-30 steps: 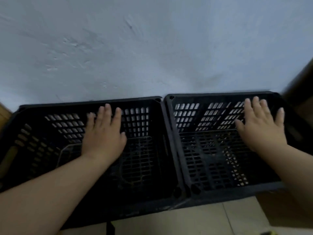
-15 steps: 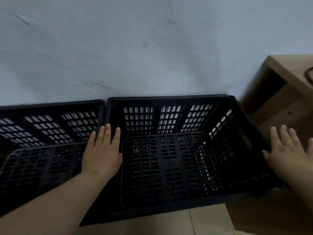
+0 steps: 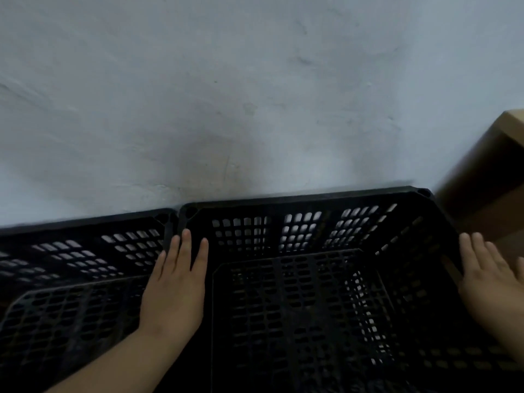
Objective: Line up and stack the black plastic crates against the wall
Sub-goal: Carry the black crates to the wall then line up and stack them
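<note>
Your left hand (image 3: 174, 290) lies flat with fingers spread a little, palm down over the seam where the two black crates meet. Your right hand (image 3: 490, 282) is just as flat and open against the outer right wall of the right crate (image 3: 297, 307), its far edge cut off by the frame; neither hand grips anything. Both crates stand side by side with rims touching, open tops up. The left crate (image 3: 71, 279) runs out of view at the left and bottom. Their floors are dark and the lattice is hard to read near you. Behind them, their back rims sit close along the pale rough wall (image 3: 226, 95). At the right a brown cardboard box (image 3: 487, 177) stands beside the right crate, partly cropped.
</note>
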Demonstrator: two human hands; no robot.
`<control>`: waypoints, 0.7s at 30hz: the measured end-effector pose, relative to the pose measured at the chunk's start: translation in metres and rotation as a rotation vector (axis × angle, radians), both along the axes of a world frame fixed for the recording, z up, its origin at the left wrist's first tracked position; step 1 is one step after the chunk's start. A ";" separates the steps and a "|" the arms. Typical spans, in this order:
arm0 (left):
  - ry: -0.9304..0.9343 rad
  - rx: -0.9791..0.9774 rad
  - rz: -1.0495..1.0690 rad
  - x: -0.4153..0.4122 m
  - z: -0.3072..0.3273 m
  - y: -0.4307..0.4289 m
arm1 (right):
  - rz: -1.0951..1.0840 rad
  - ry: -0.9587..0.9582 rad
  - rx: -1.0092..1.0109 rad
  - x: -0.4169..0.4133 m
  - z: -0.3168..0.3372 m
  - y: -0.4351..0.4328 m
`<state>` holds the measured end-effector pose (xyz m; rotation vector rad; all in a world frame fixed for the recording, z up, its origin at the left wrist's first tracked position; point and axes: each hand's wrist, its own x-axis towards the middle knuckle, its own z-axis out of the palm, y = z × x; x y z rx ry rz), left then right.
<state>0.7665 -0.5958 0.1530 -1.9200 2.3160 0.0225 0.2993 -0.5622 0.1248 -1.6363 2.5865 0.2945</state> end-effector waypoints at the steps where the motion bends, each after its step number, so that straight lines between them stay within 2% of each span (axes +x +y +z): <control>1: 0.016 -0.032 -0.013 0.000 -0.002 0.000 | 0.027 0.009 -0.008 -0.005 -0.006 -0.002; 4: 0.025 -0.089 -0.003 0.004 -0.012 -0.003 | 0.117 0.070 -0.052 -0.018 -0.019 -0.004; 8: -0.047 -0.098 0.000 0.001 -0.013 -0.004 | 0.247 0.164 0.043 -0.031 -0.028 -0.006; 12: -0.052 -0.069 0.058 -0.001 -0.012 0.001 | 0.418 0.271 0.007 -0.024 -0.017 -0.002; 17: -0.052 -0.139 0.023 -0.007 -0.002 0.012 | 0.530 0.431 -0.126 -0.029 -0.007 0.002; 21: -0.071 -0.165 0.036 -0.015 0.010 0.028 | 0.548 0.458 -0.099 -0.028 0.017 0.014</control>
